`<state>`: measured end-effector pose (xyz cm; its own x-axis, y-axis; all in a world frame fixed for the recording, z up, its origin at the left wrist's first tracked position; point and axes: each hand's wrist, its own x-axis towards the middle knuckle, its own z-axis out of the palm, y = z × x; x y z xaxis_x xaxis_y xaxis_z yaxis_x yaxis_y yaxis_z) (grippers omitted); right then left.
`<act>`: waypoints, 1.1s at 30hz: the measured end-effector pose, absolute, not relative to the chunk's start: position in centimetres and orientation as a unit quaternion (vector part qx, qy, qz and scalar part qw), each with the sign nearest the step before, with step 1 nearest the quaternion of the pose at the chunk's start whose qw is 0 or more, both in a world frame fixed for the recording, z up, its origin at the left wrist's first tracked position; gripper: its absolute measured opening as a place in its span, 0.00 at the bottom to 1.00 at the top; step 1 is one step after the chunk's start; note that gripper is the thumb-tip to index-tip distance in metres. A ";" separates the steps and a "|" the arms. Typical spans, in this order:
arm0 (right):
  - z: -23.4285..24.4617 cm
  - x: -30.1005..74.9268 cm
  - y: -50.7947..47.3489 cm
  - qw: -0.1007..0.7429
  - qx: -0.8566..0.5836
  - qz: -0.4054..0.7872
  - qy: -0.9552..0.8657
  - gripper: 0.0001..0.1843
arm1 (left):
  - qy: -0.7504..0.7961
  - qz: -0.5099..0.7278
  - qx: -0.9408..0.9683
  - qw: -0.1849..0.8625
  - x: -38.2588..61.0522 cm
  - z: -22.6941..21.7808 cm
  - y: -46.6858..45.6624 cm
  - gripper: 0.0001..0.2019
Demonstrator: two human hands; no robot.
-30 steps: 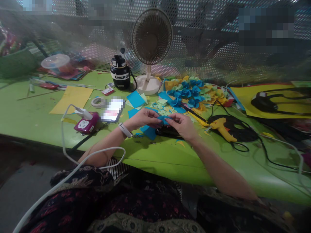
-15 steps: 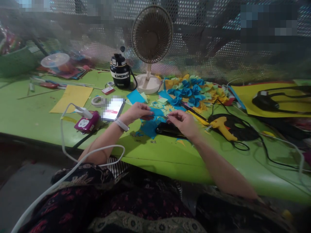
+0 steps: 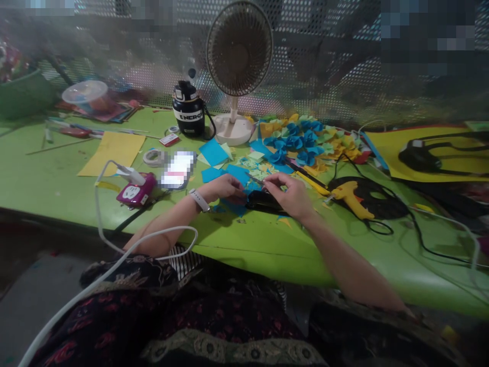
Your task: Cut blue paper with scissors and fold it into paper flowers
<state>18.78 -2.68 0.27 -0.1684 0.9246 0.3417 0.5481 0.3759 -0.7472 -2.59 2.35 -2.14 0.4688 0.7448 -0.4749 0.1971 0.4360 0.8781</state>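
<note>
My right hand (image 3: pixel 288 193) pinches a thin, dark, pointed tool (image 3: pixel 255 179) between thumb and fingertips. Its tip points left, above scattered paper scraps (image 3: pixel 263 165); its exact kind is too small to tell. My left hand (image 3: pixel 228 188), with a pale band on its wrist, has its fingers bent together low over blue paper (image 3: pixel 235 208). What they hold, if anything, is hidden. Just beyond that hand lies a blue paper square (image 3: pixel 237 173). A shiny black object (image 3: pixel 263 201) rests on the table below my right fingers.
Folded paper flowers (image 3: pixel 301 140) are heaped behind the hands. A yellow glue gun (image 3: pixel 353 199) and a yellow-black cutter (image 3: pixel 311 181) lie right. Left are a phone (image 3: pixel 179 171), a tape roll (image 3: pixel 154 157) and a purple power socket (image 3: pixel 135 191). A fan (image 3: pixel 240 51) and a black bottle (image 3: pixel 189 112) stand behind.
My left hand has moved down and slightly away from the blue square, which now shows beyond it. The thin tool in my right hand now shows clearly, pointing left.
</note>
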 end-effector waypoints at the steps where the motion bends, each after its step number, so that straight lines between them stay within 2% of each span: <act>1: 0.2 18.8 -2.7 0.398 -0.506 0.232 -0.729 0.10 | 0.469 0.186 0.494 0.708 -2.6 -2.3 2.4 0.13; 5: 0.0 18.5 -2.6 0.391 -0.507 0.226 -0.735 0.09 | 0.461 0.166 0.491 0.720 -2.6 -2.6 2.3 0.16; 15: -0.2 17.7 -1.9 0.376 -0.512 0.238 -0.735 0.10 | 0.480 0.153 0.480 0.719 -2.3 -2.4 2.1 0.15; 24: 1.1 15.1 1.5 0.263 -0.544 0.213 -0.768 0.15 | 0.442 0.154 0.479 0.743 -2.7 -3.1 2.5 0.18; 29: 0.3 13.6 1.8 0.174 -0.582 0.165 -0.777 0.19 | 0.456 0.149 0.480 0.734 -2.6 -3.4 2.7 0.16; 33: -0.2 13.3 1.6 0.160 -0.588 0.149 -0.779 0.20 | 0.448 0.149 0.480 0.739 -2.5 -3.3 2.8 0.14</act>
<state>13.33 1.63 -0.20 -0.2570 0.9636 0.0735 0.8685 0.2637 -0.4197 -2.49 2.77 -3.34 0.5541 0.6502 -0.5198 0.2102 0.4949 0.8431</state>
